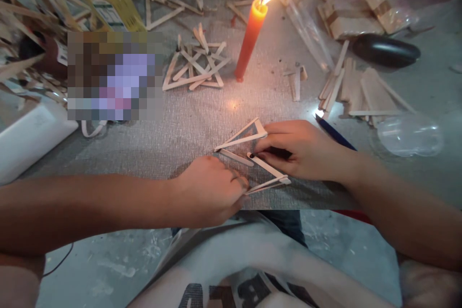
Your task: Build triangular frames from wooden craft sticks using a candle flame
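Observation:
A small frame of flat wooden sticks (pixel 241 138) lies on the grey mat (pixel 173 130) in front of me, two triangles joined near the middle. My left hand (pixel 211 190) is curled, its fingertips pinching the lower stick of the frame. My right hand (pixel 301 149) rests on the frame's right side with fingers closed over a stick, and a dark tip shows at its fingertips. A blue pen (pixel 334 132) lies behind the right hand.
A lit orange candle (pixel 250 38) stands behind the frame. A finished stick star (pixel 197 65) lies left of it. Loose sticks (pixel 355 89), a black oval object (pixel 386 50), a clear plastic shell (pixel 409 134) and a white box (pixel 31 137) surround the mat.

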The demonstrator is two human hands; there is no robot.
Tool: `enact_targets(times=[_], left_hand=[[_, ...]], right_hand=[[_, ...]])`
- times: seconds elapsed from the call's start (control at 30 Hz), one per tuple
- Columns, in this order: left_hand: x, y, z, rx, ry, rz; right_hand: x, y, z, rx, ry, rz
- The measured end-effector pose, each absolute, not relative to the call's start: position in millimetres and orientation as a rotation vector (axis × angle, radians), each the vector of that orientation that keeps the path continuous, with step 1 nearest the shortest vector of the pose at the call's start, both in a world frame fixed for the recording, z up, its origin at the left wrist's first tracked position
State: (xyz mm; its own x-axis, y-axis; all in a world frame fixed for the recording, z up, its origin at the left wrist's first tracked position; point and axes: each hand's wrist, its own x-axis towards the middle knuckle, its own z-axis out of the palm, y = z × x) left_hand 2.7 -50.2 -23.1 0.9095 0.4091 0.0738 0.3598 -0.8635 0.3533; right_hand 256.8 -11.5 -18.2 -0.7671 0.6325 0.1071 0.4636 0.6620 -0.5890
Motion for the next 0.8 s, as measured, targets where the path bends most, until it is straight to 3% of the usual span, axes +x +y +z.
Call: enact_targets(times=[0.8], left_hand=[[1.6, -49.6, -23.4, 2.722, 0.581, 0.143]], right_hand=[[254.3, -10.3, -18.7, -0.899, -2.532, 0.852]])
